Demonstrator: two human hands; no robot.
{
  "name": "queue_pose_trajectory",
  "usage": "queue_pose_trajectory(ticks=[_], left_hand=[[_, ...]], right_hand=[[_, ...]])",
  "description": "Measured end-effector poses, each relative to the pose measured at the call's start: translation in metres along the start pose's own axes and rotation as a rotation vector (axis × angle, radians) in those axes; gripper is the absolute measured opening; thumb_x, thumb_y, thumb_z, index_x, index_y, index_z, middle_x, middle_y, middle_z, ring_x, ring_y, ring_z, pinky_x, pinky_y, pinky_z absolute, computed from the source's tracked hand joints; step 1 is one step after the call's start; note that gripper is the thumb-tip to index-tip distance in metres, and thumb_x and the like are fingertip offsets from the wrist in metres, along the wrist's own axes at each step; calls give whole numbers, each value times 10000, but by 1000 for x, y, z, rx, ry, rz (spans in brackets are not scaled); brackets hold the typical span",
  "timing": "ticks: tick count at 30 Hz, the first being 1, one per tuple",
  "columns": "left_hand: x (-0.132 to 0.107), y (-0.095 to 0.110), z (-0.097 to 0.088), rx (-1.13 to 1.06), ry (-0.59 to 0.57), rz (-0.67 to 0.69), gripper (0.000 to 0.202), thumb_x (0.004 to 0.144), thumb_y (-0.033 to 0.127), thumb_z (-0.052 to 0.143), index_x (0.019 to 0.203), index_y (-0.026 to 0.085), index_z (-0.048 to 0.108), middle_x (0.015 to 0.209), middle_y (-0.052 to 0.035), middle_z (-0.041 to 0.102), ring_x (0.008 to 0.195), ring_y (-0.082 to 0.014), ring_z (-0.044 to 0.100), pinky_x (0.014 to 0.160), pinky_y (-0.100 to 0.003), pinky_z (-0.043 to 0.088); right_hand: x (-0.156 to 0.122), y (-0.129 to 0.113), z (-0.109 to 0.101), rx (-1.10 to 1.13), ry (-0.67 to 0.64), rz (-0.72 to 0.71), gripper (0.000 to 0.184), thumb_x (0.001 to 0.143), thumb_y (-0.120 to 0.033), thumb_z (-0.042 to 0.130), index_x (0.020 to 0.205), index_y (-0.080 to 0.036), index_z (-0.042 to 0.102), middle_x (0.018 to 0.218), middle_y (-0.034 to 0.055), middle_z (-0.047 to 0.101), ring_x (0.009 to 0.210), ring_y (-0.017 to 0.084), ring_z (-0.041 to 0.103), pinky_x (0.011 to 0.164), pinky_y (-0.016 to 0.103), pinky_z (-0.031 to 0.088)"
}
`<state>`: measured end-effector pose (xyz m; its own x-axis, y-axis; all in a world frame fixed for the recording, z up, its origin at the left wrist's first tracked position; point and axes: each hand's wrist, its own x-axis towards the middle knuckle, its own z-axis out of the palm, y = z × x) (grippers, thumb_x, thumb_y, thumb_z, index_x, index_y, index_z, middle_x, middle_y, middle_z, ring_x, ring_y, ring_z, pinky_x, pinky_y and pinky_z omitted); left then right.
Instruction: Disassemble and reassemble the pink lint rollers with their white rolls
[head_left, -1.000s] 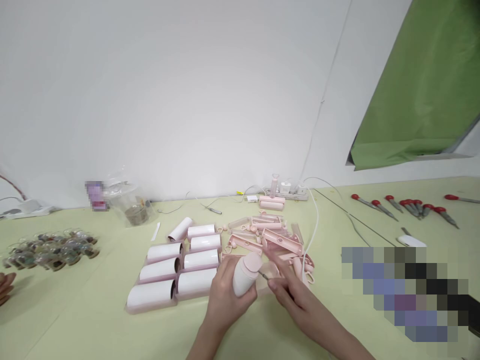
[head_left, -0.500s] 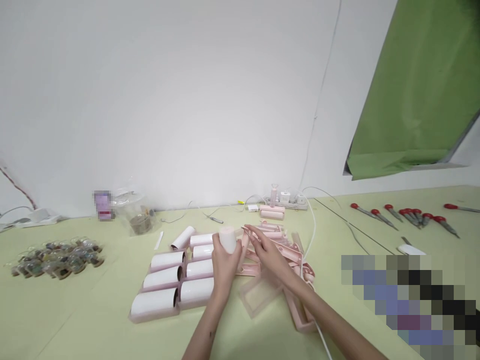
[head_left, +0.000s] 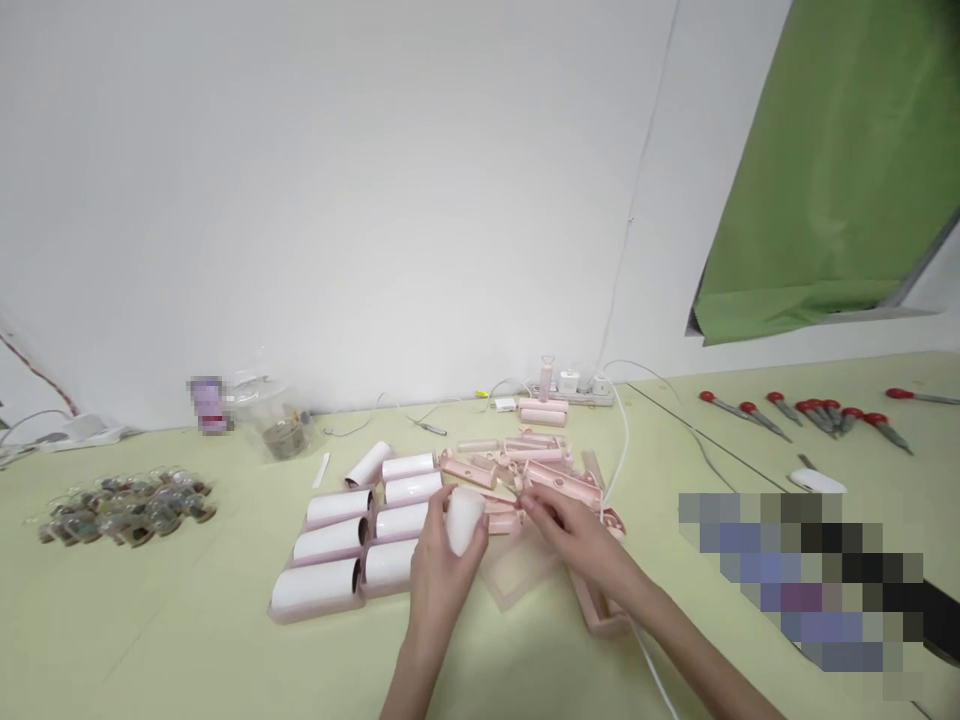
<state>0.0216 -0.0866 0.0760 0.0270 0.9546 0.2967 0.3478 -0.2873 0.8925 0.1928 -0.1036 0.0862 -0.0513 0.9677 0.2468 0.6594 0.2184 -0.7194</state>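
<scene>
My left hand (head_left: 442, 555) is wrapped round a white lint roller roll (head_left: 465, 522), held upright and tilted slightly, its end facing up. To its right, my right hand (head_left: 566, 525) is closed with fingertips pinched at the edge of a pile of pink plastic lint roller parts (head_left: 559, 485). What the fingertips hold, if anything, is too small to make out. Left of my hands, several white rolls (head_left: 330, 542) lie in pinkish covers in two rows. A pink open case part (head_left: 469, 468) lies just beyond the held roll.
A translucent rectangular cover (head_left: 517, 570) and a pink tray (head_left: 596, 600) lie below my right forearm. A white cable (head_left: 624, 450) crosses the pile. Red-topped tools (head_left: 825, 410) lie at right, clear domed items (head_left: 127, 510) at left. A plastic bag (head_left: 274, 415) stands by the wall.
My right hand has moved down and away from the roll, its fingers now pinched. The pink part beside the roll now lies on the pile. My left hand still holds the roll, slightly lower.
</scene>
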Motion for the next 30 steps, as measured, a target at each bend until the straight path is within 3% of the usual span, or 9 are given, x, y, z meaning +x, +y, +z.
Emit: queue_pose_trajectory(ticks=[4, 7, 14, 23, 30], left_hand=[[-28, -10, 3, 11, -99, 13, 400, 686, 327, 583, 1064, 216, 511, 1077, -59, 590, 1023, -235, 524, 864, -328, 403], [-39, -15, 7, 86, -126, 19, 406, 665, 307, 597, 1053, 205, 535, 1072, -75, 605, 992, -247, 547, 840, -347, 426], [-46, -14, 8, 217, -143, 90, 394, 682, 320, 563, 1055, 195, 534, 1001, -59, 640, 901, -209, 598, 764, -314, 488], [-54, -16, 5, 354, -100, 209, 397, 686, 257, 555, 1079, 206, 530, 897, -35, 659, 787, -181, 629, 669, -255, 514], [-50, -10, 6, 428, -192, 204, 421, 677, 266, 569, 1094, 225, 533, 883, -27, 650, 752, -182, 631, 644, -257, 514]], right_hand=[[-59, -11, 13, 131, -85, 51, 321, 881, -413, 310, 760, -209, 526, 573, -23, 494, 511, 126, 459, 485, 212, 343], [-78, -10, 22, 217, -131, 169, 348, 882, -444, 285, 770, -203, 509, 500, -49, 433, 390, 92, 381, 405, 194, 303], [-83, -9, 21, 254, -122, 265, 384, 869, -477, 274, 789, -201, 528, 433, -78, 248, 363, 96, 324, 384, 192, 259], [-91, 0, 31, 168, -109, 209, 388, 871, -468, 272, 761, -208, 538, 536, -43, 327, 523, 129, 372, 511, 222, 284], [-86, 11, 23, 164, -24, 255, 383, 864, -458, 281, 724, -198, 524, 554, -33, 368, 531, 136, 374, 520, 223, 299]])
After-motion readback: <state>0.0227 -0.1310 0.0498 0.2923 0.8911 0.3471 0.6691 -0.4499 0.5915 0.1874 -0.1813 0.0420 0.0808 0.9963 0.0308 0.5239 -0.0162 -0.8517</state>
